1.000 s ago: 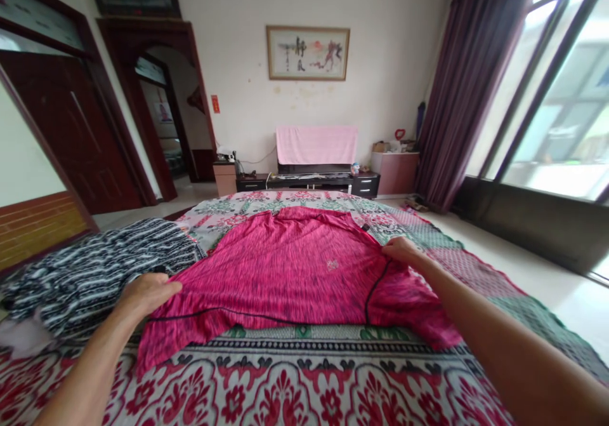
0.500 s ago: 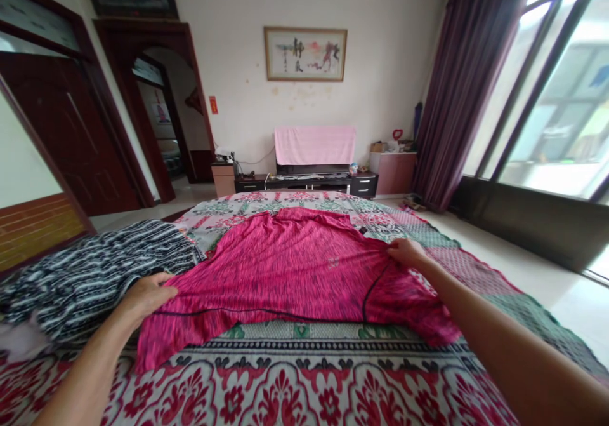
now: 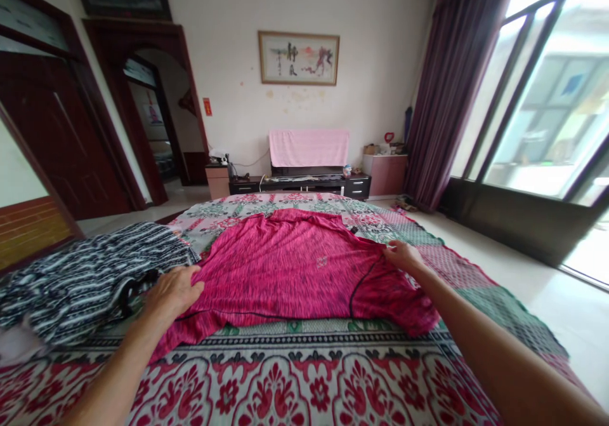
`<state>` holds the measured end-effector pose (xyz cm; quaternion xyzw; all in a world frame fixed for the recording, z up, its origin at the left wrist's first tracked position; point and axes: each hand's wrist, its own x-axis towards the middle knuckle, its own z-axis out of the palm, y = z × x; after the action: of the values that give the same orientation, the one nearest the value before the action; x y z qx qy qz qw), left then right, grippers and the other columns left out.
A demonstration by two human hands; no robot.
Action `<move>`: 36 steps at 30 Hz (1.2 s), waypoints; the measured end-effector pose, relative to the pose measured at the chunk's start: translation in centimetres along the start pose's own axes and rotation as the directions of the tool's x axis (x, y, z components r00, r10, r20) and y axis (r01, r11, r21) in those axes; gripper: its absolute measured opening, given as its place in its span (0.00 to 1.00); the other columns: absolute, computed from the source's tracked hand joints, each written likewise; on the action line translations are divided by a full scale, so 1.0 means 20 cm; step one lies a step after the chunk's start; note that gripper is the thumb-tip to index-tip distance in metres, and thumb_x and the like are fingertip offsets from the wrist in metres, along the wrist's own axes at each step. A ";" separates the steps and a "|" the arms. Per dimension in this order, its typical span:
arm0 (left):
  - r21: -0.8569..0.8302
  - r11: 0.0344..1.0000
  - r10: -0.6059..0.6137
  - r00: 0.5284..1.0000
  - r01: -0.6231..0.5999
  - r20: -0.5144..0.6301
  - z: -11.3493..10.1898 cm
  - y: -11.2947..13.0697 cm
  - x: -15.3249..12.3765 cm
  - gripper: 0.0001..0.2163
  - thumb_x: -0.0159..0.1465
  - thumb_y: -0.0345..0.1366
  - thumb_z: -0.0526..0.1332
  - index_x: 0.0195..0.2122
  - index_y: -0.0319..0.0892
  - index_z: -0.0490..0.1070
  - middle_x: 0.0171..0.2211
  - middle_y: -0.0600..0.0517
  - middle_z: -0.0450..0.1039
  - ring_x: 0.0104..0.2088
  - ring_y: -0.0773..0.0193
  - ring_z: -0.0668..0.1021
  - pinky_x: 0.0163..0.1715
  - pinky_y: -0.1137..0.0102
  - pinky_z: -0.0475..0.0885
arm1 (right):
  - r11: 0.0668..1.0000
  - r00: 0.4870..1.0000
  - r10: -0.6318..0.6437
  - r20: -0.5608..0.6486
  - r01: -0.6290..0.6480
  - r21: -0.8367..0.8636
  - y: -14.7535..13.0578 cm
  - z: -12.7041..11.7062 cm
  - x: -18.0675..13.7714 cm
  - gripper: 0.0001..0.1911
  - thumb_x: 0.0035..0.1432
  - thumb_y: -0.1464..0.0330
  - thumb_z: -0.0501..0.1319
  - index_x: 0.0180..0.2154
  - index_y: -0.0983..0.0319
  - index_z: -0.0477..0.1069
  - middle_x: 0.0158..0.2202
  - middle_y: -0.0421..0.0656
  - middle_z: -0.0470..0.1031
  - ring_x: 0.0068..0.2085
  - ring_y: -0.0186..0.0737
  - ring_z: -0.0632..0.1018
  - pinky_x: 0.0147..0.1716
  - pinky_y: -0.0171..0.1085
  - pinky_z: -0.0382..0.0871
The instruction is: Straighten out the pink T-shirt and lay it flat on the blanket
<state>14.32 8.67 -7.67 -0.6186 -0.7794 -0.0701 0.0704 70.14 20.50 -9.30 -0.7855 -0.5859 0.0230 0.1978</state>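
Pinching the pink heathered knit shirt (image 3: 290,267) spread mid-bed, your left hand (image 3: 174,292) grips its left edge, your right hand (image 3: 402,256) its right, beside striped black-and-white fabric (image 3: 80,277).

A shirt (image 3: 295,267) lies spread on the bed (image 3: 304,375) before me. My left hand (image 3: 174,292) rests on its left edge, my right hand (image 3: 402,256) on its right. A striped garment (image 3: 80,280) lies left of the shirt.

Single head-worn view, facing forward and slightly down, bed (image 3: 304,375) close below, far wall (image 3: 380,64) distant
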 end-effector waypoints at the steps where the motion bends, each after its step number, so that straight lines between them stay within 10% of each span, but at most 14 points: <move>1: 0.003 1.000 0.018 1.000 -0.018 0.024 0.03 0.01 0.00 0.23 0.61 0.43 0.52 0.54 0.41 0.71 0.51 0.43 0.74 0.50 0.54 0.76 0.52 0.66 0.66 | 1.000 1.000 0.002 -0.003 -0.002 0.001 0.02 0.00 -0.01 0.22 0.56 0.62 0.56 0.48 0.64 0.76 0.37 0.48 0.81 0.38 0.47 0.79 0.34 0.36 0.67; 36: 0.086 0.995 -0.055 0.993 0.046 0.103 0.09 0.15 -0.08 0.24 0.63 0.44 0.44 0.54 0.40 0.68 0.53 0.40 0.67 0.55 0.45 0.70 0.50 0.57 0.67 | 0.989 0.973 -0.136 -0.188 0.144 0.030 0.12 0.04 -0.11 0.17 0.56 0.65 0.56 0.43 0.60 0.79 0.42 0.46 0.81 0.43 0.44 0.79 0.43 0.37 0.69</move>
<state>17.47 8.19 -9.60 -0.5981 -0.7996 -0.0068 0.0533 71.46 18.07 -11.36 -0.7365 -0.6181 -0.0517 0.2698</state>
